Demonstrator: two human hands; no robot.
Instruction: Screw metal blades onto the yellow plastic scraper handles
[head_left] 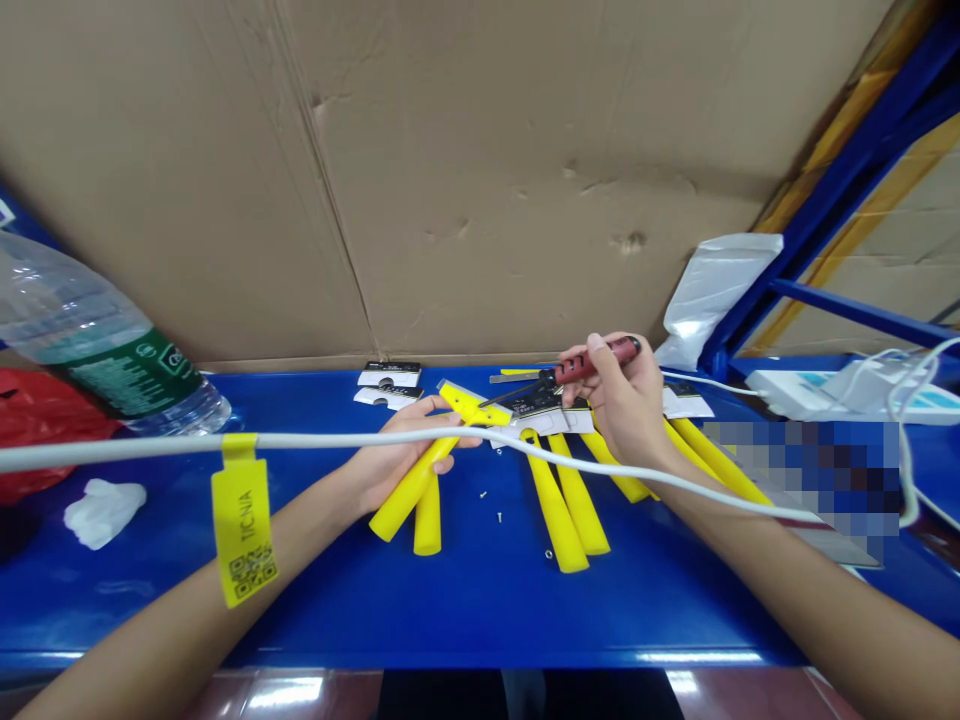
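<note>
My left hand [397, 450] is wrapped round a plier-like tool [416, 490] with two yellow handles, its yellow head facing up and right. In my right hand [619, 395] is a screwdriver [596, 362] with a dark red handle. Its shaft points left and down to the tool's head; whether the tip touches a screw there I cannot make out. Beside them on the table lies another yellow-handled tool [559, 510] with a black-and-white card at its head. More yellow handles [716, 460] lie partly behind my right hand and forearm. Small screws [499, 517] and a nut [548, 554] lie in front.
A white cable [360, 438] with a yellow tag [244, 535] crosses the view. On the blue table [450, 610] are a large bottle [120, 350], crumpled tissue [105, 512], black-and-white cards [388, 375] and a power strip [810, 390]. Cardboard [487, 180] stands behind.
</note>
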